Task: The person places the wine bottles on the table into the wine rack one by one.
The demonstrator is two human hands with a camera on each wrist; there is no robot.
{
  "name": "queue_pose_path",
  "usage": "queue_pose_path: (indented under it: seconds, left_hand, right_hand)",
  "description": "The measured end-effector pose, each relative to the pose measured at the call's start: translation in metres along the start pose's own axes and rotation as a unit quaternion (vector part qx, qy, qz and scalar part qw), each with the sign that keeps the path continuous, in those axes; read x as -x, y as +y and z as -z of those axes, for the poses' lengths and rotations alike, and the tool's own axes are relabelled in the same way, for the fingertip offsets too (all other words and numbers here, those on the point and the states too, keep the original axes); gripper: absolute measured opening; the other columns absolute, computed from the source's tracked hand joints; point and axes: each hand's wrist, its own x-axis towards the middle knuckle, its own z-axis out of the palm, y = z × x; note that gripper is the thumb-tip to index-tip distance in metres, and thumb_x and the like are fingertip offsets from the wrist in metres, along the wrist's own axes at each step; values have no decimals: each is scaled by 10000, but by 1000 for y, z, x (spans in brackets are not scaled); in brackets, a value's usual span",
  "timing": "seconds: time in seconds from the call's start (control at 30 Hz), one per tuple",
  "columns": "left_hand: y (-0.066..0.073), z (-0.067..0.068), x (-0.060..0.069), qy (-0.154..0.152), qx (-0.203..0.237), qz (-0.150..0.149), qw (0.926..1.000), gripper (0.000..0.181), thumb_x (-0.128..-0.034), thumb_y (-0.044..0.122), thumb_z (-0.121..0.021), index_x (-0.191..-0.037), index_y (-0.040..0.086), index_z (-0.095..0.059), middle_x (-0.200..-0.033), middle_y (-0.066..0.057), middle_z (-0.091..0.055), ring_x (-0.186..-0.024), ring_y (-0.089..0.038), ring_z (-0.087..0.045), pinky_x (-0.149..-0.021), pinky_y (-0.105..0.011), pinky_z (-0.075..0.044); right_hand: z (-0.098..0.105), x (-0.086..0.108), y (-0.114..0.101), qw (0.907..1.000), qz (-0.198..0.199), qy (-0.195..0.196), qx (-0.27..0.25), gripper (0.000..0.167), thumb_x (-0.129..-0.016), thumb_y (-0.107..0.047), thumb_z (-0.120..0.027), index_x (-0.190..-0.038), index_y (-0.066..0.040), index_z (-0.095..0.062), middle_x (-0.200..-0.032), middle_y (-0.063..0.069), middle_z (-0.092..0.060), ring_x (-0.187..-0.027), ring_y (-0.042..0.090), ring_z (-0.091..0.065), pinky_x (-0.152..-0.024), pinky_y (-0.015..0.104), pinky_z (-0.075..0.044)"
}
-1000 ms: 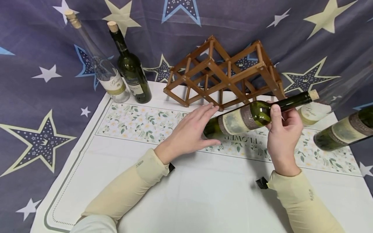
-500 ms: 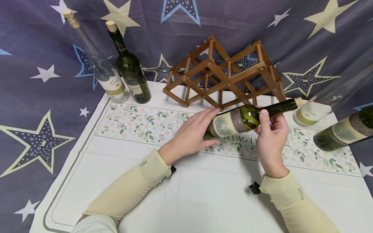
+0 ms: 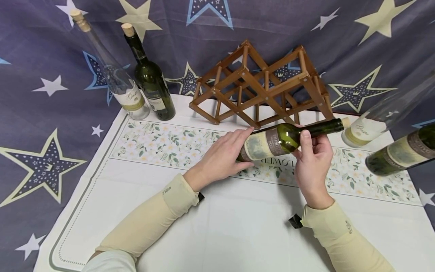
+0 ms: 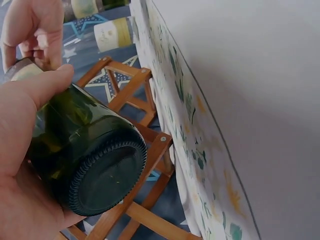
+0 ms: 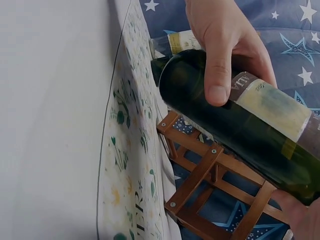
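Observation:
A corked green wine bottle (image 3: 261,145) lies nearly level in front of the wooden rack, its neck toward the right. My left hand (image 3: 221,156) grips the base end, thumb on the near side and fingers on the far side. My right hand (image 3: 314,166) holds the bottle at the shoulder and neck, the thumb (image 3: 306,138) on top. In the left wrist view the ridged bottom of the green wine bottle (image 4: 110,175) faces the camera. Behind it, the wooden wine rack (image 3: 265,88) stands against the cloth, with no bottles in its slots.
At the back left stand a clear corked bottle (image 3: 130,100) and a dark green corked bottle (image 3: 154,87). On the right are another clear bottle (image 3: 363,130) and a green one (image 3: 397,156), cut off by the frame. A flowered strip (image 3: 153,143) crosses the white tablecloth (image 3: 231,226).
The right hand has moved left and slightly down, sliding the bottle leftward so its base sits deeper in the left hand. The left hand has barely moved.

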Motion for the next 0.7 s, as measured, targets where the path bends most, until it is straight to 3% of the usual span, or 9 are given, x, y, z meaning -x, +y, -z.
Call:
queue_pose_path:
  seconds: [0.2,0.37,0.5,0.7]
  left_hand:
    - [-1,4,0,-107,-214,46,9997,984,-924,458,-829,-1650,68,-290,-1501,-104,-522,-1313,-285,-540,-1074,-460,-474]
    - [-4,7,1,-115,-328,64,9994,962,-909,425,-852,-1631,70,-324,-1494,-108,-522,-1292,-296,-550,-1034,-481,-489]
    - [-9,11,2,-56,-414,86,9991,940,-895,400,-872,-1612,84,-353,-1485,-106,-522,-1277,-301,-548,-1013,-489,-481]
    - [-14,17,2,-57,-455,112,9989,932,-897,401,-871,-1608,82,-360,-1509,-108,-510,-1308,-310,-529,-1042,-493,-459]
  right_hand:
    - [1,-1,-1,9994,-275,-172,-137,292,-1081,-134,-622,-1282,78,-610,-1292,304,-615,-1153,314,-672,-859,385,-633]
    - [3,-3,-4,9970,-608,-266,408,255,-1093,-143,-596,-1285,24,-612,-1307,290,-597,-1161,294,-650,-799,342,-642]
    - [6,-6,-7,9909,-922,-414,884,238,-1100,-191,-591,-1256,-12,-600,-1216,189,-618,-1119,272,-663,-736,345,-649]
    - [15,-11,-15,9743,-1279,-1145,1458,378,-1096,-299,-607,-1347,-25,-538,-1278,180,-596,-1066,270,-706,-730,449,-644]
